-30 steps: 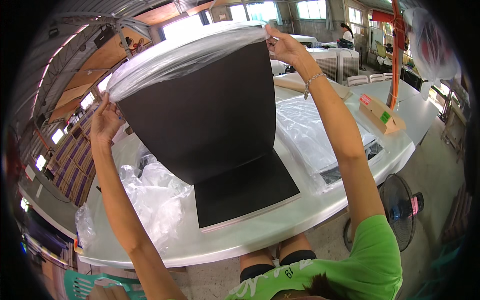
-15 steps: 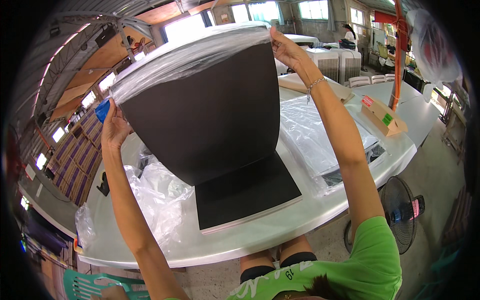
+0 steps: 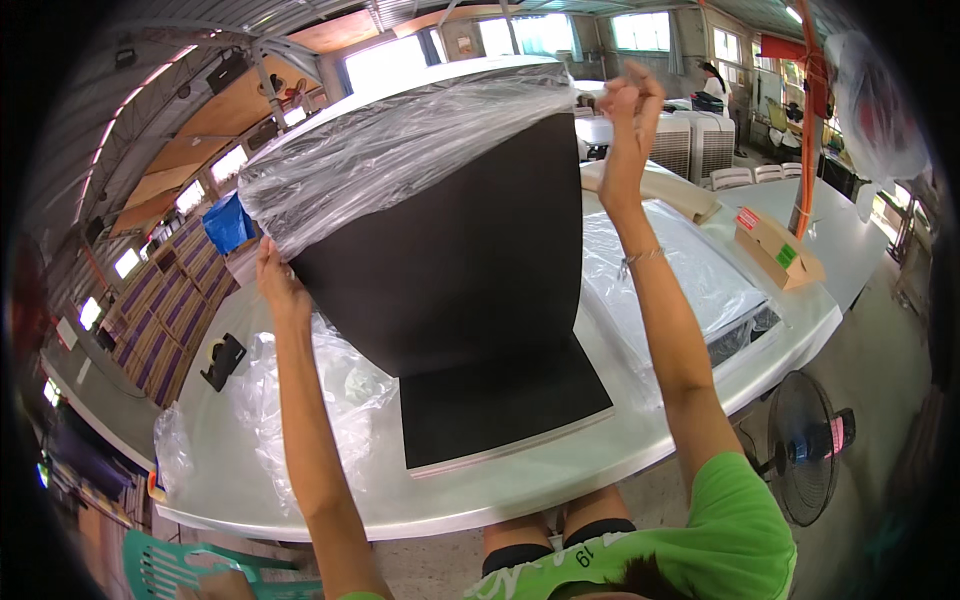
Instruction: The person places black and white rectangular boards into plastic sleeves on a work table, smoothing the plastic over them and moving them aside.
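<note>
A large black sheet (image 3: 450, 260) stands raised, curving up from a flat black stack with a pale edge (image 3: 505, 410) on the table. Clear plastic film (image 3: 410, 150) is wrapped over its upper part and reaches lower on the left side. My left hand (image 3: 285, 285) pinches the film at the sheet's left edge; whether it also grips the sheet, I cannot tell. Off the upper right corner, my right hand (image 3: 630, 135) is raised with its fingers apart and partly bent, slightly blurred. Nothing shows in it.
Crumpled clear plastic (image 3: 310, 400) lies to the left, near a black tape dispenser (image 3: 223, 362). To the right are a plastic-wrapped flat pack (image 3: 670, 270) and a cardboard box (image 3: 778, 250). A standing fan (image 3: 808, 445) is beside the table (image 3: 450, 505). Someone (image 3: 712, 85) stands far back.
The film now covers more of the sheet, lower on the left. My right hand has let go of the upper right corner and moved right. My left hand has shifted right and down.
</note>
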The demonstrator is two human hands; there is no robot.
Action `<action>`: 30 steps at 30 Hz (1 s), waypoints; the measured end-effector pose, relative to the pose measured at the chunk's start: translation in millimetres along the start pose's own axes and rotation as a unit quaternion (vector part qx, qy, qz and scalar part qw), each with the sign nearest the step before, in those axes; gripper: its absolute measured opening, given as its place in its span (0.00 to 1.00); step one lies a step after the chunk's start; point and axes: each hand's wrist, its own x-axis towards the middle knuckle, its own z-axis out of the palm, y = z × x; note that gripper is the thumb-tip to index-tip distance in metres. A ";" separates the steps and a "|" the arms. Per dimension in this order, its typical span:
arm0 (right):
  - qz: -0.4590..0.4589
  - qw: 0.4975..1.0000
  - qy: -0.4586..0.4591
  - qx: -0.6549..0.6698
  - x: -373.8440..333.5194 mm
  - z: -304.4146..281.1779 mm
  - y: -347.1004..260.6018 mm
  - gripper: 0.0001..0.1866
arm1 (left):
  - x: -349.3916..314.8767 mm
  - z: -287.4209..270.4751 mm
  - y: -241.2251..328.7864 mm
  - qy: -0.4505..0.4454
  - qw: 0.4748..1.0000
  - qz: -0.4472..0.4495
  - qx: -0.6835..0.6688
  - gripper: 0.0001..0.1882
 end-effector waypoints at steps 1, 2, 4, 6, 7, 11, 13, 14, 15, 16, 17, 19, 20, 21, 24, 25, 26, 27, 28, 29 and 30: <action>-0.035 0.997 -0.034 -0.061 -3.4 19.6 -15.5 0.19 | 1.9 6.6 -0.7 0.001 0.998 0.055 -0.006 0.15; -0.069 0.988 -0.065 -0.123 -8.5 37.1 -26.2 0.21 | 5.4 12.7 -3.3 -0.002 0.994 0.108 -0.009 0.14; -0.108 0.961 -0.077 -0.244 -13.4 42.8 -28.7 0.24 | 7.0 23.5 -15.7 0.018 0.986 0.168 -0.008 0.11; -0.125 0.928 -0.042 -0.347 -11.6 39.2 -17.0 0.25 | 6.9 32.2 -21.9 0.031 0.980 0.195 0.028 0.11; -0.132 0.909 -0.024 -0.395 -12.3 37.4 -11.3 0.26 | 6.3 34.2 -23.2 0.038 0.978 0.203 0.028 0.11; -0.042 0.949 -0.139 -0.280 -18.9 11.8 5.3 0.29 | 1.5 14.6 -14.0 0.001 0.985 0.172 -0.023 0.16; -0.059 0.940 -0.173 -0.289 -28.4 13.9 3.0 0.30 | -16.5 12.3 -5.5 -0.024 0.976 0.215 0.038 0.22; -0.068 0.934 -0.191 -0.294 -30.1 15.6 0.9 0.31 | -30.2 18.8 -2.0 -0.022 0.951 0.281 0.126 0.25; -0.080 0.926 -0.197 -0.313 -27.6 17.6 -1.9 0.31 | -40.1 23.2 -0.1 -0.021 0.915 0.341 0.213 0.28; -0.071 0.939 -0.172 -0.289 -24.0 19.8 2.0 0.31 | -46.4 24.0 1.6 -0.040 0.911 0.343 0.225 0.29; -0.032 0.946 -0.153 -0.284 -24.1 26.8 0.4 0.31 | -50.4 20.4 7.8 -0.057 0.904 0.347 0.242 0.31; -0.023 0.942 -0.116 -0.313 -21.1 33.0 7.0 0.25 | -56.4 25.4 11.2 -0.021 0.882 0.388 0.267 0.27; -0.024 0.937 -0.114 -0.330 -13.6 30.4 12.9 0.23 | -55.0 26.0 12.7 -0.030 0.900 0.360 0.245 0.25; -0.024 0.932 -0.110 -0.346 -7.8 26.8 19.7 0.21 | -52.8 25.0 12.9 -0.040 0.915 0.333 0.223 0.23; -0.076 0.899 -0.106 -0.417 -7.9 22.8 31.9 0.13 | -45.1 16.2 9.8 -0.017 0.893 0.363 0.266 0.12; -0.073 0.892 -0.117 -0.430 -10.7 17.9 39.7 0.12 | -39.8 7.5 8.7 -0.017 0.892 0.351 0.286 0.11; -0.071 0.884 -0.128 -0.444 -15.6 12.2 47.5 0.11 | -36.6 -1.2 3.4 -0.018 0.890 0.338 0.305 0.10; -0.062 0.882 -0.140 -0.446 -20.9 5.7 51.3 0.10 | -37.7 -5.6 -1.8 -0.022 0.892 0.320 0.317 0.10; -0.054 0.880 -0.151 -0.448 -28.3 -2.1 53.7 0.09 | -40.7 -11.2 -7.2 -0.026 0.894 0.303 0.329 0.10; -0.049 0.875 -0.163 -0.453 -34.2 -12.0 54.8 0.08 | -44.7 -14.6 -16.3 -0.031 0.897 0.284 0.337 0.09; -0.047 0.876 -0.162 -0.451 -41.0 -19.9 56.8 0.08 | -52.2 -18.2 -25.2 -0.046 0.902 0.289 0.316 0.10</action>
